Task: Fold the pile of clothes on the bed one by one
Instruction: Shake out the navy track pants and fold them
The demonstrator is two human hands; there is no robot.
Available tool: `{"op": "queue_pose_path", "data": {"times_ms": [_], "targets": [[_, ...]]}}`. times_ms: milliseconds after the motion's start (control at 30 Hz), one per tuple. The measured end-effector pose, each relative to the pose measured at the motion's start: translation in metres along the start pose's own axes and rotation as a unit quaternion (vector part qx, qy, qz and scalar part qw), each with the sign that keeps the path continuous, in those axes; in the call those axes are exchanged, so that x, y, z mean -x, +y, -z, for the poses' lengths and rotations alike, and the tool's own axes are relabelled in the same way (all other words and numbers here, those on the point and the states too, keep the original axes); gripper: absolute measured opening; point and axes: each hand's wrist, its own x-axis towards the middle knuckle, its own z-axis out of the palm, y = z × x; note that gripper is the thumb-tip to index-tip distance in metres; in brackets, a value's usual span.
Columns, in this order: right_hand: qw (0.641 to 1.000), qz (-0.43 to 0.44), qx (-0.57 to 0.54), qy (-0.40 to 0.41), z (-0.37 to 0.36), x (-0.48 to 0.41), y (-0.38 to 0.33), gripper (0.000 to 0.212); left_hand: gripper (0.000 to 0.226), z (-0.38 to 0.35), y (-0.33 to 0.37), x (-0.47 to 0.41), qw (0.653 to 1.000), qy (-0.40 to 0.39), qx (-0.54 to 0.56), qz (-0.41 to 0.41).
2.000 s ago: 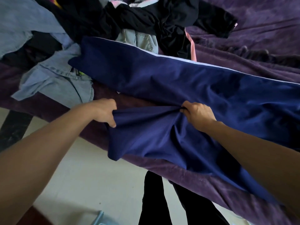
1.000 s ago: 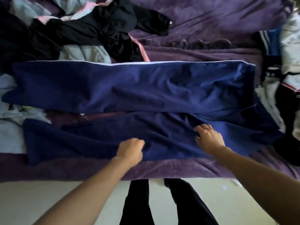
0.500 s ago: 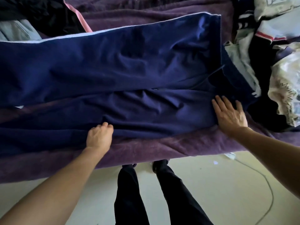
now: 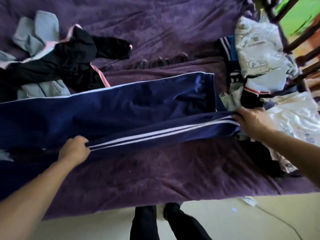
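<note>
Navy track trousers [image 4: 107, 108] with white side stripes lie lengthwise across the purple bed cover [image 4: 155, 170]. The near leg is lifted off the bed and stretched between my hands, its two white stripes facing me. My left hand [image 4: 73, 149] grips that leg at mid-length. My right hand [image 4: 251, 122] holds the waistband end at the right. The far leg lies flat on the bed beneath and behind it.
A heap of black, pink-trimmed and pale denim clothes [image 4: 57, 54] lies at the back left. White and striped garments [image 4: 265, 70] are piled at the right by a dark wooden frame [image 4: 294, 40]. My legs [image 4: 155, 222] stand on the pale floor below the bed edge.
Both hands went from pressing the near trouser leg flat to gripping it. They lifted it off the bed and carried it toward the far leg, turning the striped side up.
</note>
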Motion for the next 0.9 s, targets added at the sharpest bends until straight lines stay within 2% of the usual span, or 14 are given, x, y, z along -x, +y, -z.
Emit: {"op": "queue_pose_path", "data": {"times_ms": [200, 367, 500, 600, 700, 800, 900], "targets": [[0.998, -0.058, -0.022, 0.001, 0.008, -0.113, -0.023, 0.029, 0.034, 0.073, 0.012, -0.098, 0.996, 0.061, 0.06, 0.023], [0.994, -0.109, 0.032, -0.001, -0.021, -0.184, -0.056, 0.032, 0.031, 0.077, 0.021, -0.175, 0.99, 0.105, 0.092, 0.004], [0.988, -0.132, 0.078, -0.002, -0.038, -0.196, -0.08, 0.032, 0.026, 0.062, 0.024, -0.198, 0.98, 0.151, 0.129, -0.006], [0.995, -0.066, 0.069, 0.02, -0.046, -0.179, -0.117, 0.033, 0.023, 0.047, 0.022, -0.18, 0.978, 0.157, 0.133, -0.041], [1.0, 0.015, 0.006, 0.008, -0.049, -0.155, -0.165, 0.035, 0.015, 0.032, 0.009, -0.139, 0.967, 0.203, 0.135, -0.07], [0.997, 0.059, -0.05, -0.032, -0.06, -0.133, -0.211, 0.035, 0.009, 0.013, -0.019, -0.094, 0.97, 0.194, 0.133, -0.058], [0.986, 0.114, -0.108, -0.056, -0.076, -0.117, -0.264, 0.027, 0.01, -0.01, -0.072, -0.051, 0.982, 0.167, 0.085, -0.019]]}}
